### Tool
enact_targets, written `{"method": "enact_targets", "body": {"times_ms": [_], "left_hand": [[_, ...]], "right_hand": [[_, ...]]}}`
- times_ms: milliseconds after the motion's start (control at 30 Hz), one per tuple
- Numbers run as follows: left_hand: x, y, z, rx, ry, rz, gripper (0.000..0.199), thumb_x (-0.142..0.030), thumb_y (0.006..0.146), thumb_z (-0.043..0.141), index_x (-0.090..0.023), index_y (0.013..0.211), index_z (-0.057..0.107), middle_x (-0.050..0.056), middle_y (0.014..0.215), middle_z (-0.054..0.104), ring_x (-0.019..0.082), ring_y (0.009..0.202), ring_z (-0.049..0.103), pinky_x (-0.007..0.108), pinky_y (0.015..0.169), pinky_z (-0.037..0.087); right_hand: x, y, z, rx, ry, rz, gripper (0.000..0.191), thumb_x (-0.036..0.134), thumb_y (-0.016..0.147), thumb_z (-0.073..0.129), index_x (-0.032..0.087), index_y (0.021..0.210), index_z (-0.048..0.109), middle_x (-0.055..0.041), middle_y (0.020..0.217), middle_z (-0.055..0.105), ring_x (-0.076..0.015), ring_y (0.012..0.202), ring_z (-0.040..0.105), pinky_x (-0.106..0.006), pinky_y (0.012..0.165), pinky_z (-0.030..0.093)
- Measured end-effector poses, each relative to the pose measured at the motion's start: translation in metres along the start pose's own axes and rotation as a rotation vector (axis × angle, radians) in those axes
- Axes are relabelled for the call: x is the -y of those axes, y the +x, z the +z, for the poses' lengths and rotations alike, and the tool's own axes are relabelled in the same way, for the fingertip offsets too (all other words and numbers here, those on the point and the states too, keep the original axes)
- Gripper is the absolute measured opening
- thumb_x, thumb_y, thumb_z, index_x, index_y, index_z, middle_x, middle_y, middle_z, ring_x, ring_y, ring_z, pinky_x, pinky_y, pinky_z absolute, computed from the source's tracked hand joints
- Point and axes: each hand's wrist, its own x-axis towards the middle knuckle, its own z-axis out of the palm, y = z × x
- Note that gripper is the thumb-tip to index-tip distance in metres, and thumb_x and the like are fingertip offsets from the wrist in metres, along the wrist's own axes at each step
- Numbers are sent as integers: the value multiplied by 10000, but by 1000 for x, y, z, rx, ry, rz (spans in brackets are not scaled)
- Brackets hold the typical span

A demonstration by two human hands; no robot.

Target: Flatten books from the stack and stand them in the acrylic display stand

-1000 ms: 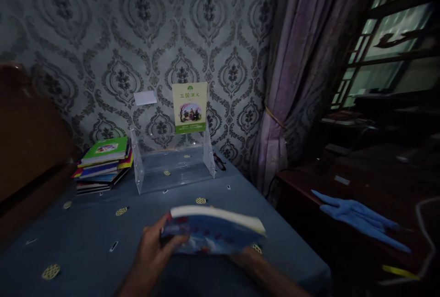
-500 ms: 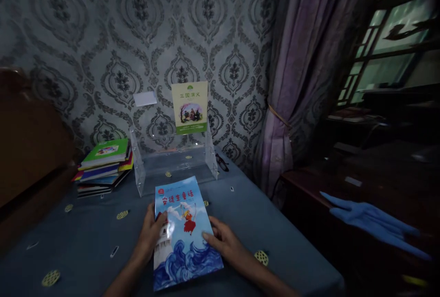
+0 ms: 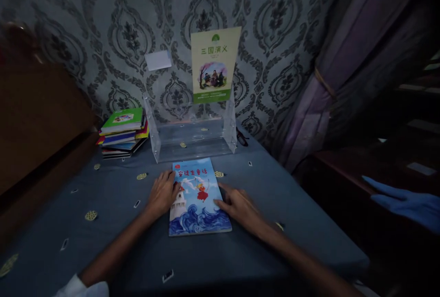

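A blue book (image 3: 201, 200) with a red-dressed figure and waves on its cover lies face up on the blue tablecloth. My left hand (image 3: 163, 194) holds its left edge, thumb on the cover. At its right edge is my right hand (image 3: 239, 205), thumb on the cover and fingers along the side. Behind the book stands a clear acrylic rack (image 3: 192, 150). A green and cream book (image 3: 215, 65) is upright at the rack's right part, and a small white card (image 3: 158, 60) is at its upper left.
A stack of books (image 3: 123, 132) with a green one on top sits left of the rack. Dark glasses (image 3: 242, 138) lie by the rack's right side. A blue glove (image 3: 409, 203) rests on dark furniture at the right, below the purple curtain (image 3: 319, 90).
The blue book has gone from raised and tilted in my hands to flat on the table. Both hands came down with it. The view has shifted and tilted downward.
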Motion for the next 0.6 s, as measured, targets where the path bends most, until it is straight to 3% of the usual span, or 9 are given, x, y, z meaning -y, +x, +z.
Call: {"method": "enact_targets", "body": {"times_ms": [100, 200, 400, 600], "left_hand": [[9, 9, 11, -6, -1, 7, 439, -352, 997, 459, -149, 1382, 515, 179, 1492, 496, 335, 1377, 474, 485, 1081, 434], [19, 19, 20, -41, -37, 56, 460, -368, 1001, 453, -146, 1401, 505, 175, 1500, 498, 316, 1418, 443, 482, 1107, 429], [21, 34, 20, -25, -78, 132, 441, -327, 1012, 411, -115, 1376, 540, 172, 1480, 524, 291, 1405, 471, 472, 1147, 416], [8, 50, 19, -5, -95, 246, 427, -303, 1005, 415, -118, 1361, 564, 159, 1463, 546, 274, 1382, 503, 447, 1159, 419]], "right_hand": [[-10, 7, 11, -110, -119, -78, 473, 308, 906, 602, 169, 1357, 591, -132, 1117, 706, -290, 1001, 680, -425, 874, 545], [-22, 17, 26, -239, -165, -250, 470, 300, 918, 596, 150, 1362, 577, -189, 1354, 600, -326, 1257, 577, -510, 1046, 494], [-30, 28, 42, -254, -157, -337, 460, 341, 980, 509, 91, 1360, 574, -239, 1460, 521, -349, 1385, 480, -555, 1126, 443], [-26, 26, 41, -283, -116, -346, 456, 327, 981, 509, 129, 1387, 565, -202, 1473, 524, -320, 1389, 487, -517, 1130, 461]]}}
